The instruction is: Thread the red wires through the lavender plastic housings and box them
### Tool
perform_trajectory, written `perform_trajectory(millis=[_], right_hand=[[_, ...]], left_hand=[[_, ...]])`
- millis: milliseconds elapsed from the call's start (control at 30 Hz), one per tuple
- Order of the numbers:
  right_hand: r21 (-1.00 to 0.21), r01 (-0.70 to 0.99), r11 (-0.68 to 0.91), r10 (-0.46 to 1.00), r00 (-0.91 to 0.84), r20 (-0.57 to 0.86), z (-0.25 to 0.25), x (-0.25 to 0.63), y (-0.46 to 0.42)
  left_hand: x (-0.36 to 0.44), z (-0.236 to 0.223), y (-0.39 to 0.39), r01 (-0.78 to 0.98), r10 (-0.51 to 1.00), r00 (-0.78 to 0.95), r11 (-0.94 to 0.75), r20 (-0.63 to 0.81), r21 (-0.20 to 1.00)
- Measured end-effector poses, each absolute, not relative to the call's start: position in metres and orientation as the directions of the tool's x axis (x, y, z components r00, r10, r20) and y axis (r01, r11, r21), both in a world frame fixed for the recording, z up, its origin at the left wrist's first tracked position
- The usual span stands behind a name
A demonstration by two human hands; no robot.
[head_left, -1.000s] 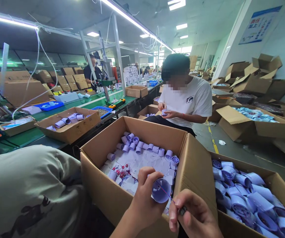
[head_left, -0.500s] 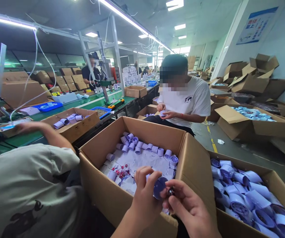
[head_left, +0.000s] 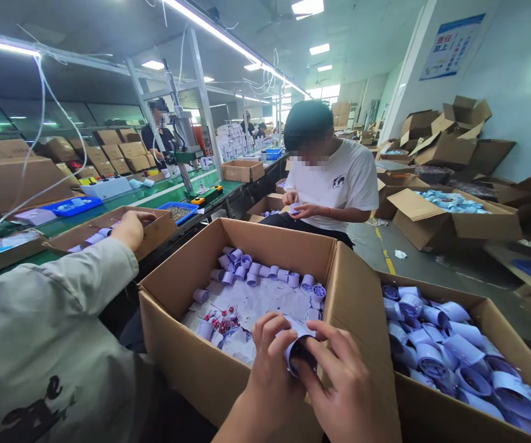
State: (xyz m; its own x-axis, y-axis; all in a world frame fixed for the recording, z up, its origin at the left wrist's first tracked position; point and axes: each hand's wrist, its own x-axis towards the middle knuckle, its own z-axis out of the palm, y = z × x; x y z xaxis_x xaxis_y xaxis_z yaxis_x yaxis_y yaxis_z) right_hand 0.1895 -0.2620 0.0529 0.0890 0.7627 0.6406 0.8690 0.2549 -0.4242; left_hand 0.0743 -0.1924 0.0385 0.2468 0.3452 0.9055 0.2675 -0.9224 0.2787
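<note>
My left hand is closed round a short light-purple plastic cylinder, its dark open end turned toward my right hand. The thumb and a finger of my right hand reach into that opening, and another finger lies against the outer rim. Whatever sits between those fingertips is hidden inside the cylinder. Both hands are above the near edge of a large open cardboard box. Inside it, similar purple cylinders line the far and right sides, and small red parts with thin wires lie on white sheeting.
Right of me, another carton is heaped with purple cylinders. At left, a co-worker's sleeve and hand reach into a box on the green bench. Opposite sits a person in a white shirt.
My right hand has brought a small dark metal part to the cylinder, and its fingers are now in the opening. The co-worker's left-side arm has moved right, into the bench box. My view has shifted slightly.
</note>
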Motion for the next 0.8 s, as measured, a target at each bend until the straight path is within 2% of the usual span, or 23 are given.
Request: perform_trajectory(millis=[167,267,400,500,567,667,800], right_hand=[[-0.477,0.841,0.255,0.808,0.086,0.583,0.049,0.189,-0.260],[-0.513,0.809,0.287,0.769,0.124,0.627,0.050,0.188,-0.260],[-0.700,0.622,0.352,0.759,0.248,0.602,0.051,0.185,-0.261],[-0.887,0.398,0.236,0.816,0.415,0.403,0.052,0.182,-0.260],[-0.960,0.253,0.121,0.854,0.467,0.231,0.054,0.181,-0.257],[-0.997,0.072,0.022,0.908,0.417,0.050,0.058,0.180,-0.252],[-0.984,-0.180,0.009,0.955,0.295,-0.046,0.058,0.177,-0.245]], left_hand=[[0.070,0.034,-0.191,0.233,0.359,0.274,-0.925,0.892,0.300],[0.068,0.030,-0.190,0.189,0.368,0.298,-0.927,0.881,0.323],[0.066,0.032,-0.190,0.113,0.370,0.318,-0.929,0.873,0.353],[0.063,0.037,-0.189,0.048,0.376,0.355,-0.921,0.856,0.385],[0.061,0.040,-0.188,0.023,0.383,0.400,-0.912,0.833,0.409],[0.059,0.039,-0.187,0.005,0.385,0.455,-0.903,0.803,0.431],[0.059,0.032,-0.184,-0.003,0.383,0.419,-0.906,0.823,0.423]])
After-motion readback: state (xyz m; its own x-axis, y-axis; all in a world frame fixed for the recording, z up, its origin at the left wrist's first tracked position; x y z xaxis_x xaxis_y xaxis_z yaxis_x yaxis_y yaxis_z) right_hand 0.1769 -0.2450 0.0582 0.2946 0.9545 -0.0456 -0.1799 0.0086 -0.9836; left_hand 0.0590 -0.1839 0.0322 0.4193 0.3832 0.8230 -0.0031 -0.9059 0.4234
